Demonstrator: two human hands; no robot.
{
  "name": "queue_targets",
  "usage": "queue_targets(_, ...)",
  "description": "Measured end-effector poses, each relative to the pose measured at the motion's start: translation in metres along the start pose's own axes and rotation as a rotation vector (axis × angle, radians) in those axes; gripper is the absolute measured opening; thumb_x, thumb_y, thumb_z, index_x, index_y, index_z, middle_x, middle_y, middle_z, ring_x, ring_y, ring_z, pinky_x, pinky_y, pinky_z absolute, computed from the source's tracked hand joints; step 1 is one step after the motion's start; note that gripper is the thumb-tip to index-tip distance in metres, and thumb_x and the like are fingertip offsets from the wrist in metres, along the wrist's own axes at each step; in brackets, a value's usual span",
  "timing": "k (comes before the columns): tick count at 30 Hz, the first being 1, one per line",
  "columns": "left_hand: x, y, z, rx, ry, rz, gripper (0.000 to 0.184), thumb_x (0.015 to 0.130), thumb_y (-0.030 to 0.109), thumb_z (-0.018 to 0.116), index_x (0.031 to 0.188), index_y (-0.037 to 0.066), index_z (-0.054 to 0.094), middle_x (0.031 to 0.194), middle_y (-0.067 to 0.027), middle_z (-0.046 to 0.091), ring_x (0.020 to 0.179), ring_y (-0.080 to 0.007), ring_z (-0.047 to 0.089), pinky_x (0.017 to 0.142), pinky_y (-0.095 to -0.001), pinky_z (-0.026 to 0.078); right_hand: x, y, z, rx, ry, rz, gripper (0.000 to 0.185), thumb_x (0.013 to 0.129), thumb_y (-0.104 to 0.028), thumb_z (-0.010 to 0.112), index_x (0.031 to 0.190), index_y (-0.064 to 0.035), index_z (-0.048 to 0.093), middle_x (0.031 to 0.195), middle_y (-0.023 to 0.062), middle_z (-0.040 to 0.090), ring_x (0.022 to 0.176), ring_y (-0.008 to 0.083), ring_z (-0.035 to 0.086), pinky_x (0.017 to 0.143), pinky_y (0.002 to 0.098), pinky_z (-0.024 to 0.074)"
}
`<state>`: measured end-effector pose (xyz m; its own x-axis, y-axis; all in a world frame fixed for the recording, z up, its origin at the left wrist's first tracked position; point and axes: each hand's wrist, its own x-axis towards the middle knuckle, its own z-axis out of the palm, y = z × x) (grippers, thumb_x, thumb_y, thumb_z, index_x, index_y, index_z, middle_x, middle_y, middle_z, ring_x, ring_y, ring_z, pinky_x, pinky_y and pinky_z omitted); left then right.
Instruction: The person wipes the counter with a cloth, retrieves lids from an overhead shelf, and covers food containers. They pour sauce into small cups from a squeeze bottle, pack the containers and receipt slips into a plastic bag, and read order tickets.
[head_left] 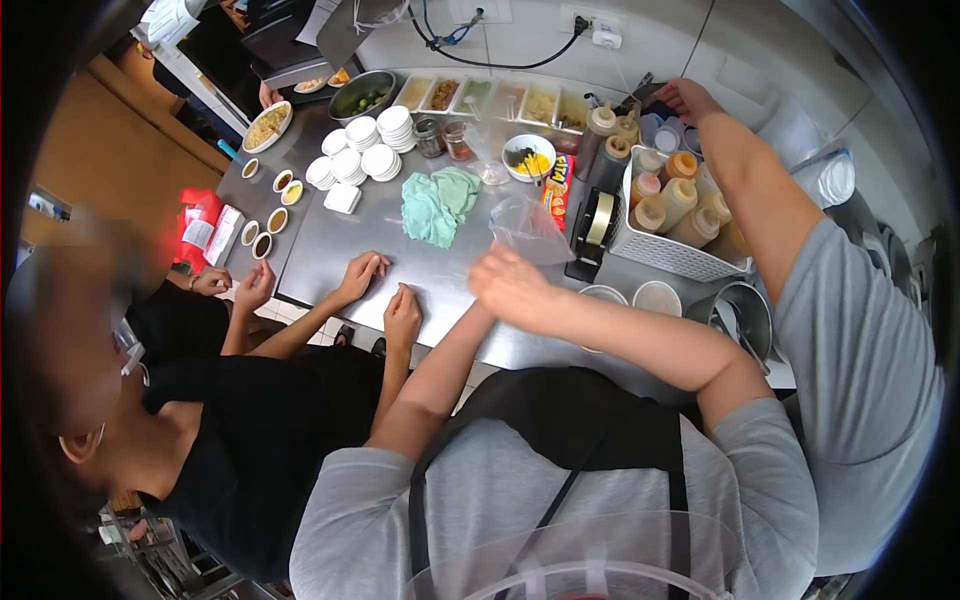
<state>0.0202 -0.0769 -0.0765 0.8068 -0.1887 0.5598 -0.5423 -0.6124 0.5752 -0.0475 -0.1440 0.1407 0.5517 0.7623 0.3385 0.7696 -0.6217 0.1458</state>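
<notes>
My right hand [518, 292] is closed at the near end of a clear plastic bag [530, 232], above the steel table's front part. Pressed close against it is my left hand [483, 288], its fingers mostly hidden and slightly blurred. Beyond the hands lies a crumpled green cloth [438, 205]. A white bowl [528, 158] with yellow and dark food stands behind the bag, beside an orange and yellow packet [558, 190]. To the right is a black tape dispenser [596, 232].
A co-worker's hand [688, 100] reaches past a white basket of sauce bottles [672, 256] at the right. Other people's hands [362, 275] rest by the table's left edge. Stacked white dishes [380, 160], sauce cups [277, 220] and two round tubs [657, 299] stand around.
</notes>
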Motion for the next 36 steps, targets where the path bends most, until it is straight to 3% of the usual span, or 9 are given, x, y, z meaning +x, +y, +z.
queue_targets(2,0.01,0.026,-0.038,-0.045,-0.091,-0.008,0.035,0.063,0.0,0.059,0.097,0.001,0.056,0.091,-0.0164,0.057,0.089,-0.0336,0.051,0.08,-0.0391,0.041,-0.018,0.026,0.054,-0.302,-0.37,0.161,0.016,0.072,-0.02,0.055,0.076,-0.0049,0.06,0.072,0.0094,0.059,0.079,0.0219,0.059,0.081,0.044,0.0427)
queue_targets(6,0.014,0.048,-0.106,-0.171,-0.148,-0.027,0.025,0.059,-0.005,0.058,0.083,0.001,0.057,0.079,-0.0138,0.056,0.081,-0.0328,0.05,0.073,-0.0393,0.041,-0.046,0.054,0.033,0.359,-0.573,0.441,0.019,0.08,-0.022,0.051,0.075,-0.0053,0.06,0.066,0.0117,0.059,0.062,0.0271,0.059,0.068,0.0384,0.0452)
queue_targets(10,0.027,0.039,-0.125,-0.186,-0.215,0.016,0.023,0.058,-0.005,0.057,0.08,0.002,0.057,0.078,-0.0122,0.056,0.08,-0.0313,0.05,0.073,-0.0387,0.041,-0.041,0.024,-0.007,0.959,-0.364,0.469,0.03,0.087,-0.028,0.045,0.076,-0.0024,0.054,0.063,0.0122,0.055,0.061,0.0297,0.054,0.06,0.0379,0.0415)
queue_targets(16,0.098,0.06,-0.158,0.201,-0.476,0.135,0.029,0.057,0.02,0.07,0.084,0.009,0.066,0.082,-0.0092,0.061,0.078,-0.0271,0.054,0.071,-0.036,0.044,-0.038,0.071,-0.043,0.18,0.016,0.235,0.01,0.078,-0.012,0.051,0.085,-0.0068,0.056,0.094,0.008,0.057,0.091,0.025,0.052,0.077,0.041,0.0381)
queue_targets(20,0.139,0.118,-0.176,-0.225,-0.664,-0.205,0.024,0.061,0.021,0.068,0.077,0.004,0.064,0.069,-0.0126,0.062,0.061,-0.0272,0.058,0.06,-0.0351,0.046,-0.05,0.115,-0.037,-0.064,0.361,0.346,0.023,0.067,-0.003,0.054,0.089,-0.0082,0.058,0.102,0.0049,0.055,0.098,0.024,0.048,0.084,0.0394,0.036)
queue_targets(25,0.155,0.15,-0.14,-1.111,-0.412,-0.55,0.021,0.062,0.017,0.068,0.072,0.0,0.063,0.069,-0.0151,0.061,0.058,-0.0237,0.058,0.058,-0.03,0.046,-0.025,0.059,0.071,0.946,0.771,0.897,0.015,0.083,-0.008,0.047,0.093,-0.0026,0.055,0.094,0.0085,0.058,0.087,0.0198,0.055,0.073,0.0334,0.0432)
queue_targets(28,0.151,0.12,-0.117,-0.187,-0.162,-0.219,0.018,0.061,0.012,0.068,0.075,0.0,0.064,0.069,-0.0143,0.062,0.057,-0.0217,0.058,0.057,-0.0285,0.046,0.006,0.018,0.048,1.367,0.494,1.255,0.017,0.083,-0.012,0.049,0.093,-0.0009,0.057,0.084,0.0084,0.061,0.076,0.0201,0.059,0.064,0.032,0.0453)
queue_targets(32,0.133,0.088,-0.136,-0.091,-0.128,-0.258,0.016,0.062,0.008,0.066,0.075,-0.001,0.063,0.067,-0.015,0.062,0.055,-0.0232,0.058,0.055,-0.031,0.047,-0.005,0.031,0.009,0.428,0.397,0.737,0.011,0.08,-0.007,0.052,0.076,-0.0039,0.062,0.078,0.0133,0.059,0.071,0.0266,0.058,0.062,0.0318,0.0447)
queue_targets(36,0.128,0.1,-0.157,-0.464,-0.105,-0.336,0.012,0.062,0.001,0.063,0.073,-0.002,0.062,0.067,-0.0149,0.061,0.059,-0.0263,0.058,0.057,-0.0335,0.046,-0.007,0.061,0.014,0.58,0.583,0.691,0.01,0.08,-0.009,0.054,0.078,-0.0017,0.062,0.078,0.0094,0.06,0.071,0.0197,0.058,0.065,0.0292,0.0445)
